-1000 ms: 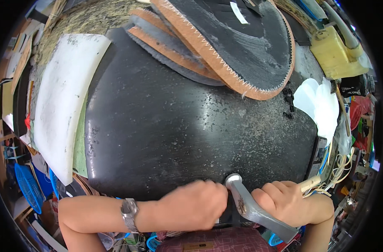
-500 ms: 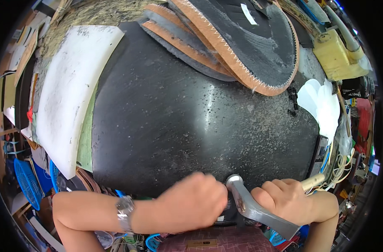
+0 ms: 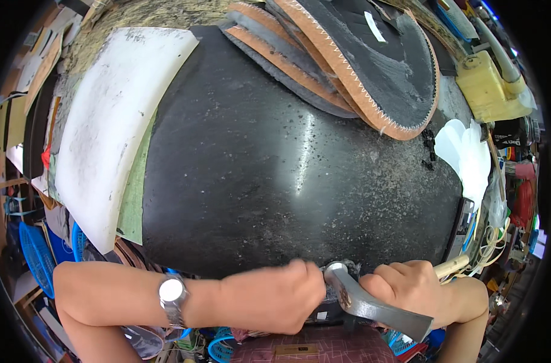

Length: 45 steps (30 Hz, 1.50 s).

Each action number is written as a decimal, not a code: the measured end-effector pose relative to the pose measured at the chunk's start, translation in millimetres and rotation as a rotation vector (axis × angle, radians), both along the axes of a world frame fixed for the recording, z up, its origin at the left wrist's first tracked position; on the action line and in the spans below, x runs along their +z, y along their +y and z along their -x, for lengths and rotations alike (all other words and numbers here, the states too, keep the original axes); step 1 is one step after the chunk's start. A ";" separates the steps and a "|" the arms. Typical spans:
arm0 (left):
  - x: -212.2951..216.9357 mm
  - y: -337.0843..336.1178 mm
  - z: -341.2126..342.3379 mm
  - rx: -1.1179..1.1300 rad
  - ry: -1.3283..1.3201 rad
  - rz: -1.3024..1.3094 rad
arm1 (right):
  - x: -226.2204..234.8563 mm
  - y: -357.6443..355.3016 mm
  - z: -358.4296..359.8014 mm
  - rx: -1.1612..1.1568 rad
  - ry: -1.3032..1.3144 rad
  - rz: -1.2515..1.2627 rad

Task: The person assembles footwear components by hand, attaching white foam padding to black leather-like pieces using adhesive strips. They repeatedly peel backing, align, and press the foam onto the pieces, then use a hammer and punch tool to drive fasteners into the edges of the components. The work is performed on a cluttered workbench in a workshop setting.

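My right hand is wrapped round the pale wooden handle of a hammer, at the near edge of a black work sheet. The hammer's shiny steel head juts out left of that fist, its round face close to my left hand. My left hand is a fist, back up, slightly blurred; whatever its fingers hold is hidden. A crumpled dark, glossy bit shows just behind the hammer face, partly covered. On the left wrist sits a metal watch.
Sole-shaped black pieces with tan stitched edges are stacked at the back. A thick white slab lies left over a green sheet. To the right are white cut shapes, a phone and a yellow container.
The whole view has shifted a little. My left wrist has turned so the watch face shows, and its fist has dropped slightly. The right hand keeps its grip on the hammer.
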<state>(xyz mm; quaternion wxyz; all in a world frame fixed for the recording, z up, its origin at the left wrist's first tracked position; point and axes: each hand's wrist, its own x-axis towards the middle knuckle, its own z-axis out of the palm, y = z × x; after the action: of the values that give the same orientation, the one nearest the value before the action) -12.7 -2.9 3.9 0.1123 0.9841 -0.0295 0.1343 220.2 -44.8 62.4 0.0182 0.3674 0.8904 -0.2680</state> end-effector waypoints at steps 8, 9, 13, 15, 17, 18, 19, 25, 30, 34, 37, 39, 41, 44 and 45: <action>-4.1 11.6 11.0 -0.005 -0.018 0.149 | 1.8 2.0 11.2 0.049 -0.023 0.015; -3.1 14.7 12.1 0.004 0.032 0.319 | 1.6 3.6 11.1 0.024 0.001 0.040; -10.0 11.1 19.5 -0.030 -0.071 0.079 | -1.2 9.5 11.4 0.003 0.044 0.038; -16.7 8.6 19.8 0.015 -0.174 0.047 | -1.9 6.1 15.1 0.058 0.017 -0.006; -20.1 6.5 26.8 0.065 -0.175 0.243 | 1.3 6.5 19.2 0.071 -0.002 -0.008; -21.2 2.8 30.2 0.117 -0.205 0.202 | 1.5 11.4 20.1 0.066 0.013 0.011; -22.0 0.1 31.3 0.128 -0.220 0.121 | 2.5 15.3 20.8 0.061 0.029 0.030; -13.9 -9.8 31.7 0.355 -0.127 0.489 | 5.7 3.7 32.7 0.081 -0.102 -0.020; -11.3 -17.0 15.5 0.477 -0.140 0.329 | 5.3 8.9 21.1 0.079 -0.017 -0.022; -23.4 -26.0 0.1 0.545 -0.215 -0.037 | 7.1 8.2 18.6 -0.049 -0.051 -0.023; -22.2 -28.4 1.4 0.586 -0.257 0.079 | 8.8 7.9 18.9 -0.036 -0.072 -0.010; -26.0 -29.8 7.7 0.595 -0.340 0.182 | 8.0 7.2 16.1 -0.046 -0.066 0.010; -25.3 -33.2 8.4 0.572 -0.314 0.109 | 6.4 9.6 14.4 -0.045 -0.041 0.015; -30.5 -39.5 6.0 0.564 -0.294 -0.083 | 4.4 16.0 12.2 0.017 -0.002 -0.031; -30.0 -39.8 5.5 0.555 -0.271 -0.098 | 4.3 17.1 13.1 0.020 -0.010 -0.057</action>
<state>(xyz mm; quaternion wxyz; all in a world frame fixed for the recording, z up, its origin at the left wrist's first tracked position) -18.2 -42.7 -26.1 0.0189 0.9320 0.2194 0.2880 207.1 -27.7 66.7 0.0148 0.3600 0.9013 -0.2403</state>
